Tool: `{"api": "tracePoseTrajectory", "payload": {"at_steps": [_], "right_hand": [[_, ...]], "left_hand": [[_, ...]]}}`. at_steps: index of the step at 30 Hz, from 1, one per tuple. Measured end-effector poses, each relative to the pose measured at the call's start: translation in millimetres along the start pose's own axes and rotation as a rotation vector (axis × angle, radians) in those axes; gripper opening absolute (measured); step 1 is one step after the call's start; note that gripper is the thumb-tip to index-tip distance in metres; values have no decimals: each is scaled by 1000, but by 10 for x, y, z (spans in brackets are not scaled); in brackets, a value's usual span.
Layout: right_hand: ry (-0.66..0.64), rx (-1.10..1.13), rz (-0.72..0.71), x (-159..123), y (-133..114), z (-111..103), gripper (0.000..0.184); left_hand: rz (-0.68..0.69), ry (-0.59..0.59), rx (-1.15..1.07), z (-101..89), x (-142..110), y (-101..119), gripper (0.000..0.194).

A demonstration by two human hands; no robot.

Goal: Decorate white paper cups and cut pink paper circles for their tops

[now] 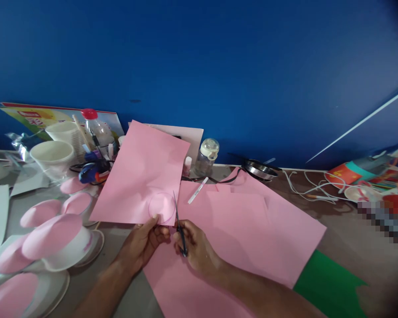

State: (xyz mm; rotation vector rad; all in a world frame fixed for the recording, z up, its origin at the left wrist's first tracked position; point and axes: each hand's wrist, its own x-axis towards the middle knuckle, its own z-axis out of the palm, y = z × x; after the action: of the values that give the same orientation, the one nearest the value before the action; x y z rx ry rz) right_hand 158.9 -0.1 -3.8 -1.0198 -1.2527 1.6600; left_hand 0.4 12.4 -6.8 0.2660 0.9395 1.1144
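Note:
My left hand (149,240) pinches the lower edge of a pink paper sheet (146,163), thumb on top and fingers beneath. A circle (162,207) is drawn on the sheet near its lower right corner. In my right hand (197,247) is a pair of dark-handled scissors (181,236). Its blades point up and away, along the right edge of the sheet beside the circle. Whether the blades have paper between them I cannot tell. More pink paper (232,238) lies flat under my hands, with a white marker (198,190) on it.
At left stand several white paper cups with pink tops (53,236), stacked cups (53,154) and a red-capped bottle (97,132). Behind the sheet are a clear jar (207,157) and a tape roll (260,170). White cables (305,187) and green paper (330,282) lie at right. A blue wall (219,75) closes the back.

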Motion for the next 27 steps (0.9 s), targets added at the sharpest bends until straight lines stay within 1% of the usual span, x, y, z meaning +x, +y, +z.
{"api": "tracePoseTrajectory", "payload": {"at_steps": [13, 19, 27], "right_hand": [[11, -65, -14, 5, 57, -14, 24], [11, 43, 55, 6, 28, 13, 30], [-18, 76, 34, 30, 58, -18, 36]], "left_hand": [[-6, 28, 4, -8, 11, -4, 36], [-5, 22, 7, 3, 13, -1, 35], [-2, 8, 18, -8, 14, -7, 30]]}}
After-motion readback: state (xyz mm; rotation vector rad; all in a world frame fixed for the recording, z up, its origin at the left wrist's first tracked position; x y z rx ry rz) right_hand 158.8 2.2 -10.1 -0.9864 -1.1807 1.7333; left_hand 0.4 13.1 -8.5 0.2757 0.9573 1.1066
